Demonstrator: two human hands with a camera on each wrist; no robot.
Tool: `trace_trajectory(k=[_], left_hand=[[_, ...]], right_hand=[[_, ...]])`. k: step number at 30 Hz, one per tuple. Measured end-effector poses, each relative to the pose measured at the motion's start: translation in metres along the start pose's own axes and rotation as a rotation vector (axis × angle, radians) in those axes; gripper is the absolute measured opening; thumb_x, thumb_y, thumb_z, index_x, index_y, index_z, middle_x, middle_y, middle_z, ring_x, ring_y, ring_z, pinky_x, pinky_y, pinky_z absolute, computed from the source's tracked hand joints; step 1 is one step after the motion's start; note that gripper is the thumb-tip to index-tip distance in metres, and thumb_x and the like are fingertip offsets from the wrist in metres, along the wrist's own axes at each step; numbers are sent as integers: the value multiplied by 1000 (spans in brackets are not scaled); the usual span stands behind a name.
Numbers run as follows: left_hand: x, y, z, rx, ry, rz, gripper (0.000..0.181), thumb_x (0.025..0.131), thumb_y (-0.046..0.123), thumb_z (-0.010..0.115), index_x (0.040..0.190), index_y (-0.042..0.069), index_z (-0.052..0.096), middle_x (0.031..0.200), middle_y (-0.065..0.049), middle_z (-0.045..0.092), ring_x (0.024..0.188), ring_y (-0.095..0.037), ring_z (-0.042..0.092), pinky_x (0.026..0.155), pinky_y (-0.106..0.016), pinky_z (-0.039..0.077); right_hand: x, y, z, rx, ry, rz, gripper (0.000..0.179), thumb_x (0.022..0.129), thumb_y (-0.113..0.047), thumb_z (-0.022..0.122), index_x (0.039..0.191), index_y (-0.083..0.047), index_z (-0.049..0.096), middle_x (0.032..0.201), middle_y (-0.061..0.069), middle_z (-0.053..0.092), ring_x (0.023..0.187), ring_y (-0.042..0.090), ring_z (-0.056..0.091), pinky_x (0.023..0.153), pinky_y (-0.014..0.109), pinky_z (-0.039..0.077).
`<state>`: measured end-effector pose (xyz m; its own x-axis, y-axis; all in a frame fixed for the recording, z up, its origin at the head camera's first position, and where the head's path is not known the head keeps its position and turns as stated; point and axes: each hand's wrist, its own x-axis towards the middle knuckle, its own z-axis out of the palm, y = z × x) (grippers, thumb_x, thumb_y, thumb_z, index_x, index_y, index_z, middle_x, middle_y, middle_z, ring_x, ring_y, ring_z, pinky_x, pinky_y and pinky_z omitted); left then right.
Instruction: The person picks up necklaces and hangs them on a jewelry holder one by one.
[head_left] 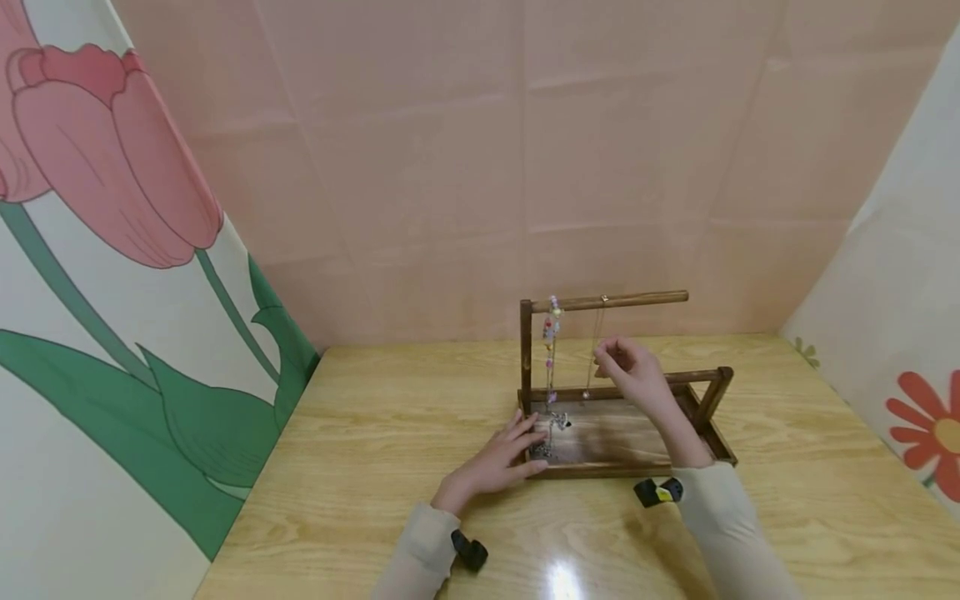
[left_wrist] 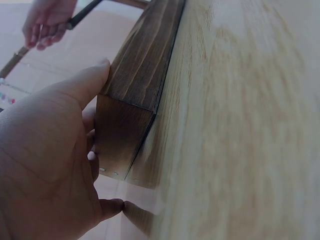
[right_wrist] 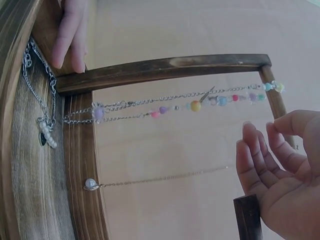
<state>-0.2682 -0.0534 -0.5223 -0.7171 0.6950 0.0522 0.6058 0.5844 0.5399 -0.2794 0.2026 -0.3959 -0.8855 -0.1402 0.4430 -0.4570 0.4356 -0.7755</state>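
Observation:
A dark wooden jewelry stand has a shallow tray and a high bar. My left hand rests at the tray's left front corner, fingers spread and thumb along the front rim. In the left wrist view its thumb touches the tray wall. A thin chain necklace with a pearl pendant hangs from the bar. Beside that chain is my right hand; its thumb and index tips are close together, fingers loosely bent, with nothing visible between them. The chain passes behind its fingers in the right wrist view.
A colorful beaded necklace hangs near the bar's left post. A silver chain with small pearls lies at the tray's left end. A lower bar stands at the right. Behind the wooden table is a pink backdrop.

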Motion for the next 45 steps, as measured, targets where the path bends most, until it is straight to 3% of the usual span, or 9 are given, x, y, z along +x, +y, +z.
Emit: trace_trajectory(k=[5,11,20,30,38,45], left_hand=[[2,0,-1,7,-2,6,59,96,50,40,146,21,30,157,-1,6,143,-26,-5,108,-63,15],[2,-1,-2,-6,-7,4,59,96,49,40,146,20,30,157,-1,6,143,-28,-5,108,-62,14],[1,-3,2,-8,3,-9,60,95,53,37,146,23,29,157,1,7,144,-26,-4,109,-61,15],[0,-1,2,-10,7,-10,61,95,54,36,146,21,31,157,1,7,143,-26,-5,109,-61,14],[1,-2,1,5,8,-1,60,96,53,37,146,21,31,157,0,7,143,-29,-4,109,-61,14],[1,-2,1,-9,6,0,59,96,52,38,146,21,31,157,1,7,143,-26,-4,109,-61,14]], right_hand=[[-3,1,2,3,-15,3,21,96,-15,51,100,4,58,85,20,63,70,6,62,63,20,53],[-5,20,8,-13,-13,19,23,97,-23,50,101,-3,61,86,12,66,74,14,65,63,21,52],[-15,-15,13,10,-86,10,19,96,-12,49,103,2,61,90,15,64,70,4,61,64,23,54],[-20,-15,19,-23,-123,13,19,96,-11,50,105,1,62,94,14,65,73,8,61,64,25,53],[-16,30,29,-12,-141,38,22,97,-18,50,108,-3,62,96,15,66,74,10,62,63,26,52],[-17,39,34,-12,-157,39,26,96,-27,51,106,-6,63,93,9,67,74,12,63,66,31,54]])
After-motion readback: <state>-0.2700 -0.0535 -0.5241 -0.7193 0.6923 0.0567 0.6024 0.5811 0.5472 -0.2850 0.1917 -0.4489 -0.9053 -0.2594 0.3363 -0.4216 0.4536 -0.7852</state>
